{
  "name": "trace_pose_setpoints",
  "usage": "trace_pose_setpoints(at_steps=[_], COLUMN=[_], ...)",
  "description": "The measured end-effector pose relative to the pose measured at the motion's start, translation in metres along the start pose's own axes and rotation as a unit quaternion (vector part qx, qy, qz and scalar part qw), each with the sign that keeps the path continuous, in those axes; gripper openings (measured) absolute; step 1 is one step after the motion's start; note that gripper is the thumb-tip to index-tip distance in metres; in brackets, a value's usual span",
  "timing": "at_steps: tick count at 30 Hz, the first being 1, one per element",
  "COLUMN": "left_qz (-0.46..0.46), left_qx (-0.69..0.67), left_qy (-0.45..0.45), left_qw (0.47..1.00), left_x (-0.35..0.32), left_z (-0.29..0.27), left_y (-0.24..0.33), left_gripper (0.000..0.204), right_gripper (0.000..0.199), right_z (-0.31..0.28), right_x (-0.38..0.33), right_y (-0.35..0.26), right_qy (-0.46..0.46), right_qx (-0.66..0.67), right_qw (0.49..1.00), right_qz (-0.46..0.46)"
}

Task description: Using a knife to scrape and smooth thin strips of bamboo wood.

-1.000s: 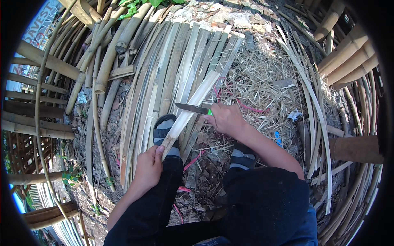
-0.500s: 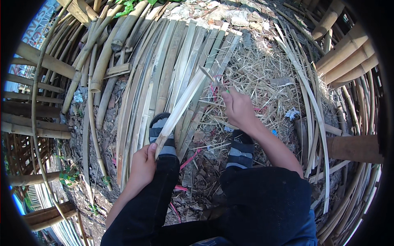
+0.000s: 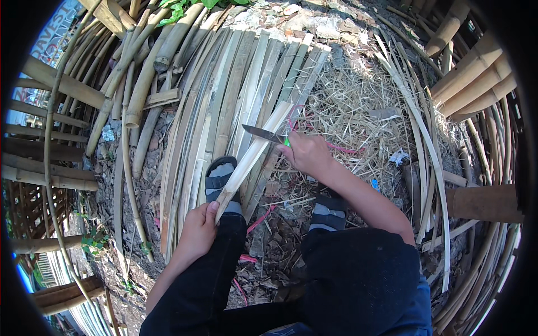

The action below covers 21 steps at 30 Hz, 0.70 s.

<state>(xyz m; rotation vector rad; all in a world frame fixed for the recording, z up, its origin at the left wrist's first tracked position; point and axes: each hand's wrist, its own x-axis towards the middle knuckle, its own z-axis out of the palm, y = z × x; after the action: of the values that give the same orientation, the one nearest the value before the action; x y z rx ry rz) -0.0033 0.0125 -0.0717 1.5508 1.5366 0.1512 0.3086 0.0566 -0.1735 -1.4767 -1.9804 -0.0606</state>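
My left hand [image 3: 197, 230] is closed around the near end of a pale bamboo strip [image 3: 246, 162], its thumb lying on top. The strip slants up and away to the right, above my sandalled left foot [image 3: 219, 178]. In my right hand [image 3: 309, 154] is a knife [image 3: 261, 133] with a dark blade and a bit of green at the handle. The blade lies across the upper part of the strip, tip toward the left. Most of the handle is hidden in the fist.
Split bamboo slats [image 3: 224, 89] lie side by side on the ground ahead. Thin shavings [image 3: 358, 106] cover the ground to their right. Whole bamboo poles [image 3: 143, 84] lean at the left, and thick bamboo posts [image 3: 471, 78] stand at the right. Pink plastic string [image 3: 260, 219] lies between my feet.
My right hand has drawn the knife down the strip toward me, and the blade has swung to point left. The strip's far end sits slightly lower and farther right.
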Motion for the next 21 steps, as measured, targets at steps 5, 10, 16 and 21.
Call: trace_pose_setpoints(at_steps=[5, 10, 16, 21], left_qz=[-0.04, -0.089, -0.081, -0.073], left_qx=[-0.077, -0.138, -0.154, -0.112], left_qy=[-0.049, -0.043, -0.046, -0.053], left_qw=[0.995, 0.985, 0.984, 0.99], left_x=[-0.002, 0.004, 0.006, 0.006], left_z=[-0.002, 0.0, 0.005, 0.006], left_y=[0.01, 0.012, 0.014, 0.008], left_gripper=[0.051, 0.051, 0.052, 0.053], right_gripper=[0.046, 0.039, 0.042, 0.045], right_z=[-0.008, -0.026, 0.001, 0.003], right_x=[-0.012, -0.01, -0.022, -0.019], right_y=[0.094, -0.001, -0.096, -0.084], right_qy=[0.04, 0.049, -0.008, 0.006], right_qx=[-0.014, 0.157, 0.188, 0.09], right_qw=[0.976, 0.971, 0.981, 0.989], right_qz=[0.215, 0.176, -0.047, -0.117])
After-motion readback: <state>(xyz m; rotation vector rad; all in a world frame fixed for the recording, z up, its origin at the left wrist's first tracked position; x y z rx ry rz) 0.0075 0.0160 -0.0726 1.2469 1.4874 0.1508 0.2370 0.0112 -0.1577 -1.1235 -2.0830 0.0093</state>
